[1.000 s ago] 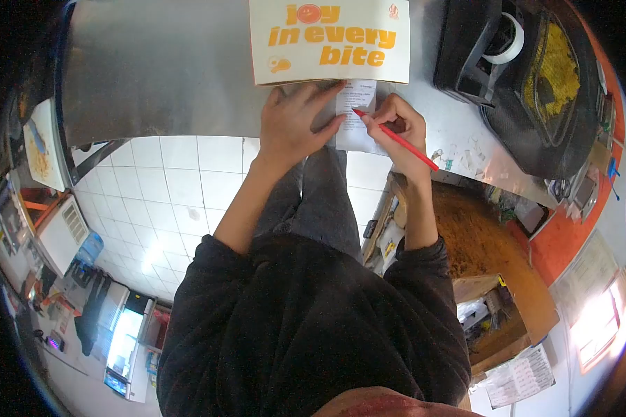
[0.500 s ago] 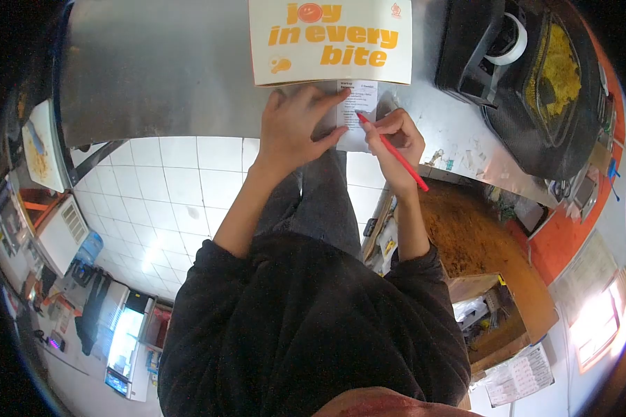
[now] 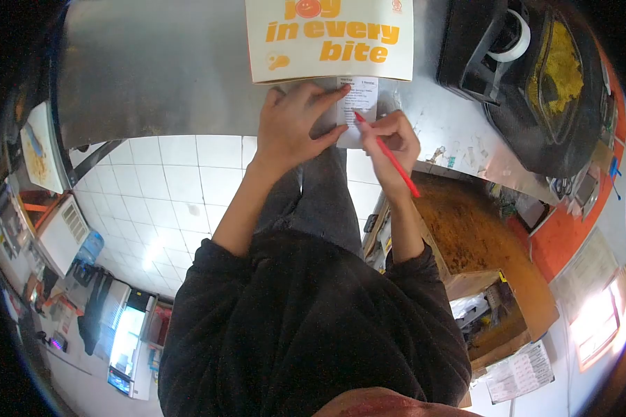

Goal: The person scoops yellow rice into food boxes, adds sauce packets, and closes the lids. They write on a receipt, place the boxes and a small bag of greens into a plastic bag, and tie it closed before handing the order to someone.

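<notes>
Your L hand (image 3: 285,132) has thumb + index at the L edge of the printed paper slip (image 3: 366,97). Your R hand (image 3: 400,142) grips a red pen (image 3: 394,161), tip at the slip's lower print. Slip's on the metal counter (image 3: 160,69), at the near edge of the white "joy in every bite" box (image 3: 330,68). White roll (image 3: 520,48) w/ black bag (image 3: 515,132) off R.

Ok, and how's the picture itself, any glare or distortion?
Head view: strong fisheye curving, black corners; head view, right edge: bright opening washed out white; head view, lower left: glare on floor tiles; head view, top: big print on the box reads clearly, fine print on the paper slip mostly doesn't.
</notes>
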`<state>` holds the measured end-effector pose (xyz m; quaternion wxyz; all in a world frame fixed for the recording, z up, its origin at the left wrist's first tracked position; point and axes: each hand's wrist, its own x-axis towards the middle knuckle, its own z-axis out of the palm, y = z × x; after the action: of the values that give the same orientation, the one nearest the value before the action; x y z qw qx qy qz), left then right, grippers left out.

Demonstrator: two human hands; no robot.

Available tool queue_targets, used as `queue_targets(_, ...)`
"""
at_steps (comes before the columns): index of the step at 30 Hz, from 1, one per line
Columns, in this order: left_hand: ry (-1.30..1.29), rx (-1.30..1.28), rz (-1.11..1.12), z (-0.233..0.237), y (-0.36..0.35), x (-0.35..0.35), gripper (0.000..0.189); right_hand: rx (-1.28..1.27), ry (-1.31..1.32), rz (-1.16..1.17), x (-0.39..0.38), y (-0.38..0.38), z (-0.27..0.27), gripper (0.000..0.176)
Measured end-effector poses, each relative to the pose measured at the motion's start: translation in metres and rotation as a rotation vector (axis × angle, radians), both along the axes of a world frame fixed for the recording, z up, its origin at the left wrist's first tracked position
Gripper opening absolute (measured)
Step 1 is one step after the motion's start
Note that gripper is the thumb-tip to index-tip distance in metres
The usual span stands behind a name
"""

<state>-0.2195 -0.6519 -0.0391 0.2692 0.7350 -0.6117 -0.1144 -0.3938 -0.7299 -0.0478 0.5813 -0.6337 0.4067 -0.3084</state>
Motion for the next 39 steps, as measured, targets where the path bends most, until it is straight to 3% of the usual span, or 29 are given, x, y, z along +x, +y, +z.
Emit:
queue_targets(3, -0.022, -0.005, 0.007, 0.0, 0.001, -0.001, 0.057, 0.086, -0.013, 0.018, -0.006, -0.006, 0.003, 0.021)
queue_targets(8, 0.024, -0.008, 0.007, -0.005, 0.001, -0.002, 0.06, 0.023, 0.02, 0.129, -0.006, -0.009, 0.005, 0.019)
queue_targets(10, 0.011, -0.014, 0.004, -0.004, 0.002, -0.002, 0.06, 0.186, 0.041, 0.09, -0.003, -0.008, 0.008, 0.018)
queue_targets(31, -0.035, -0.023, 0.002, -0.004, 0.003, 0.0, 0.059, 0.047, 0.025, 0.183, -0.012, -0.013, 0.006, 0.018)
queue_targets(39, 0.015, 0.041, 0.006, 0.002, 0.002, 0.0, 0.057, 0.124, 0.068, 0.246, -0.019, -0.019, 0.012, 0.019)
